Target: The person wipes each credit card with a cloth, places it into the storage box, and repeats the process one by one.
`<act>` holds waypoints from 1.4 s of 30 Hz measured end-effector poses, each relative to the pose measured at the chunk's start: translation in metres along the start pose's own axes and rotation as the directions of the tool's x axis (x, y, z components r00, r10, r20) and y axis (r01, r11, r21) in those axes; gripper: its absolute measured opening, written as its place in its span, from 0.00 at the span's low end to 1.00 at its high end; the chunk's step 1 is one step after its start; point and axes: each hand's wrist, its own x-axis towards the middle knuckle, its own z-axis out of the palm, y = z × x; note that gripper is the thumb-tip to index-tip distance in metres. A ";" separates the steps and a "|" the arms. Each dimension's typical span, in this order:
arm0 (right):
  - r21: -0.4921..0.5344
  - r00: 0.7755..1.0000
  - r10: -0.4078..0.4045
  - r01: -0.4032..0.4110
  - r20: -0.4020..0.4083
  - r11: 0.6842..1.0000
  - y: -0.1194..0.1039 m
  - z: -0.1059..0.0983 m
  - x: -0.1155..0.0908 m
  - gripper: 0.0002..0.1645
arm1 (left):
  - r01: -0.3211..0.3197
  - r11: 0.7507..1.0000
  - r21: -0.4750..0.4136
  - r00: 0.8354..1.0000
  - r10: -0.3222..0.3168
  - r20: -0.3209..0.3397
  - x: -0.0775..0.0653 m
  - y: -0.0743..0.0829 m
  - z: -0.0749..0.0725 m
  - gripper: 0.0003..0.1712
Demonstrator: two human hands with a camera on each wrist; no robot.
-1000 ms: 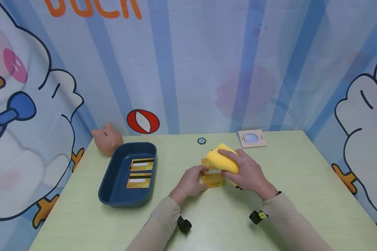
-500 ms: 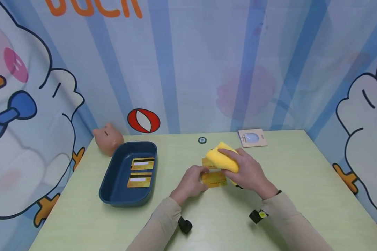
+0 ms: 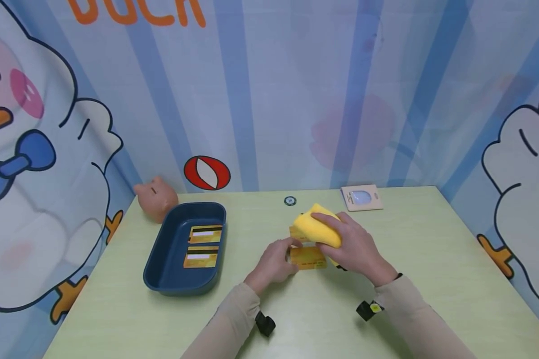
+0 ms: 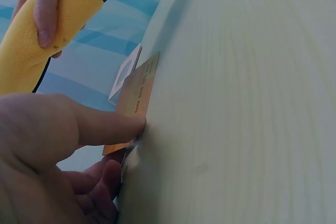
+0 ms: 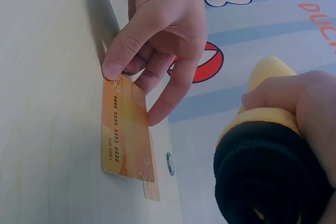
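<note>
My left hand (image 3: 276,262) is low over the table and pinches the left end of a gold bank card (image 3: 309,258) with embossed numbers. In the right wrist view its thumb is at one corner of the card (image 5: 126,129) and a finger at the opposite edge. A second gold card (image 3: 299,234) lies just behind, partly covered. Above both cards, my right hand (image 3: 357,244) grips a soft yellow plush thing (image 3: 316,228). The left wrist view shows a black part at one end of this plush (image 4: 68,19); its full shape is hidden by the hand.
To the left stands a dark blue tray (image 3: 154,274) with two gold cards (image 3: 200,257) lying stripe side up. Behind it sits a pink piggy bank (image 3: 156,199). A small round chip (image 3: 290,201) and a pale pink flat package (image 3: 362,198) lie near the table's back edge, before a printed curtain.
</note>
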 end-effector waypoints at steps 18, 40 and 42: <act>0.019 1.000 -0.005 0.005 0.006 1.000 -0.005 -0.003 0.001 0.41 | 0.091 0.944 -0.316 0.991 -0.053 0.126 -0.001 -0.009 -0.017 0.32; -0.044 0.995 -0.093 0.095 0.047 0.994 -0.020 0.015 0.004 0.40 | 0.008 0.776 -0.630 1.000 -0.007 0.004 -0.003 -0.008 -0.033 0.33; -0.076 0.993 -0.104 0.107 0.052 0.991 -0.021 0.017 0.004 0.40 | 0.017 0.743 -0.669 1.000 -0.009 0.016 -0.003 -0.006 -0.034 0.33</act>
